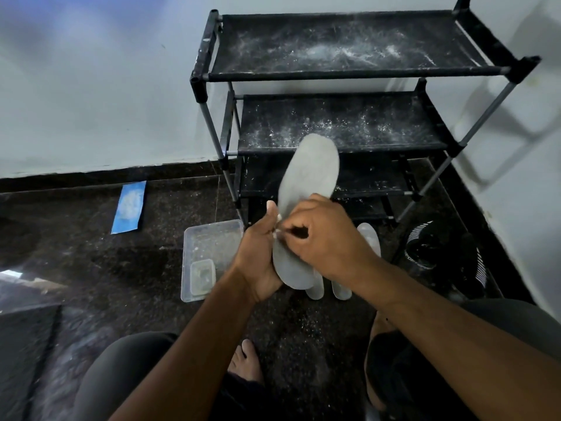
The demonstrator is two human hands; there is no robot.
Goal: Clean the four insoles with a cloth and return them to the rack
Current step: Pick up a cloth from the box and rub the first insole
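Note:
My left hand (261, 253) grips a grey insole (309, 174) near its heel and holds it upright, toe end up, in front of the black rack (358, 71). My right hand (328, 238) is curled over the insole's middle, fingers pressed against its face; a small bit of white shows between the two hands, too hidden to name. More pale insoles (368, 238) lie on the floor behind my hands, partly covered by them. The rack's dusty fabric shelves (343, 126) hold no insoles.
A clear plastic tub (209, 241) with a smaller container (202, 276) inside sits on the dark floor left of my hands. A blue sheet (129, 208) lies near the wall. A black shoe (440, 253) rests at the right. My knees and bare foot (246, 360) are below.

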